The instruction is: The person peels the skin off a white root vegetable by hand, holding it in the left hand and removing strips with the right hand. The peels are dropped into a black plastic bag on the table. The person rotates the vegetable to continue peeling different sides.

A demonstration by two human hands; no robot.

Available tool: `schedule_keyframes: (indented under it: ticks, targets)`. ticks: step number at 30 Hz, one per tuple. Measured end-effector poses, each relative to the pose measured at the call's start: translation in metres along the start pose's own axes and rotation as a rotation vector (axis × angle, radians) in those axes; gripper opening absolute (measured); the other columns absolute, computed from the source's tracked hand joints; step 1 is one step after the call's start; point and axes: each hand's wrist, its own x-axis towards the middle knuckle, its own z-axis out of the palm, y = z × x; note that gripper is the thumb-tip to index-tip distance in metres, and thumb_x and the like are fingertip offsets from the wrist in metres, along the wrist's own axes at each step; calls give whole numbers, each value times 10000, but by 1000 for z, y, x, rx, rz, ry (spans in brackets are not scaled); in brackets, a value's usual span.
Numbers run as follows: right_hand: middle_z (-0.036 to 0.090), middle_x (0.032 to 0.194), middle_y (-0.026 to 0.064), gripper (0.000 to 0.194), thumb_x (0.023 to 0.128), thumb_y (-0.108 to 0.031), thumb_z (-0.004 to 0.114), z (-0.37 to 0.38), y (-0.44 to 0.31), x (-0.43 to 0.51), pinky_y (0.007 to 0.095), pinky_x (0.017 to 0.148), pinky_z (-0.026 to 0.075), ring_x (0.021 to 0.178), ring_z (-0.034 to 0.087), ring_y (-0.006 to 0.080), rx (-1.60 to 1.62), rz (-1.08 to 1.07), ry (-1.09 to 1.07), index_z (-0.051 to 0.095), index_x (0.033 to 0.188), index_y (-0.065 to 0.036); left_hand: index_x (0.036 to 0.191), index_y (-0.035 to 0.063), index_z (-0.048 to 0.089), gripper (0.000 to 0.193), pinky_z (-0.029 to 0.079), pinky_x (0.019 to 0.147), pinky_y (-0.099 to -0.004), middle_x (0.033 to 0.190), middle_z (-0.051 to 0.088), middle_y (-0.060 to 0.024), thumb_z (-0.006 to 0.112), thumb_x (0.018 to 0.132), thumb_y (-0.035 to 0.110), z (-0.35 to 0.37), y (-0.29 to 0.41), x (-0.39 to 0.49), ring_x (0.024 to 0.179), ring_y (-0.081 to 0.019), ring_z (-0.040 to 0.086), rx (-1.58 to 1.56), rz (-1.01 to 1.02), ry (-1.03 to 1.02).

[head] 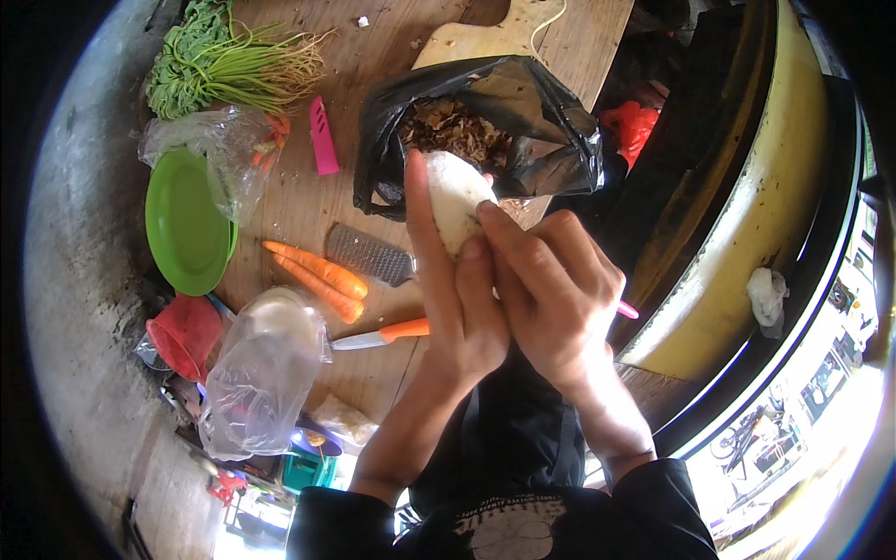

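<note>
A peeled, pale root vegetable is held up in front of me, with small dark spots on it. My left hand grips it along its left side. The fingertips of my right hand touch its lower right side; a pink handle sticks out behind that hand, its other end hidden. Just beyond the vegetable, an open black plastic bag holds brown peelings. Left of my hands lie a metal grater, two carrots and a knife with an orange handle.
Leafy greens with roots, a pink blade sheath, green plates, a red plastic container and a clear plastic bag occupy the left side. A wooden board lies behind the black bag. A curved yellow surface stands at right.
</note>
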Motion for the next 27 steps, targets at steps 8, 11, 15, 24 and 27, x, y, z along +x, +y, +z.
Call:
schedule_keyframes:
  ticks: [8, 11, 15, 24, 27]
  targets:
    - [553, 735, 43, 348, 731, -31, 786, 5, 4, 0, 311, 499, 489, 585, 604, 176, 37, 10, 25, 736, 1072, -80, 1597, -36, 26, 656, 428, 1016, -330, 1487, 344, -260, 319, 1053, 183, -2, 3, -3, 1198, -298, 522, -155, -112, -11]
    - [559, 744, 32, 368, 723, -69, 792, 3, 6, 0, 306, 496, 505, 591, 617, 173, 16, -7, 5, 725, 1083, -94, 1598, -33, 21, 653, 424, 1020, -326, 1502, 330, -256, 310, 1056, 186, -2, 5, -2, 1209, -298, 514, -41, -53, -31]
    - [575, 753, 34, 365, 722, -63, 789, -1, 5, -3, 304, 500, 510, 600, 626, 177, 26, -4, -24, 725, 1081, -87, 1598, -34, 29, 643, 417, 1036, -330, 1520, 316, -262, 300, 1053, 174, 2, 6, 0, 1228, -309, 505, -62, -68, -20]
    - [595, 774, 40, 359, 712, -72, 792, 1, 7, -6, 302, 502, 513, 618, 641, 182, 39, 12, 31, 731, 1066, -79, 1587, -63, 38, 641, 365, 1099, -362, 1551, 281, -271, 302, 1065, 200, -4, 5, -1, 1330, -323, 439, -203, -133, -78]
    - [594, 771, 47, 367, 705, -56, 794, -5, 5, -8, 310, 504, 513, 615, 639, 191, 42, 13, -45, 731, 1067, -74, 1573, -75, 86, 609, 399, 1091, -360, 1567, 275, -264, 302, 1072, 198, -4, 1, -2, 1330, -322, 457, -59, -51, -58]
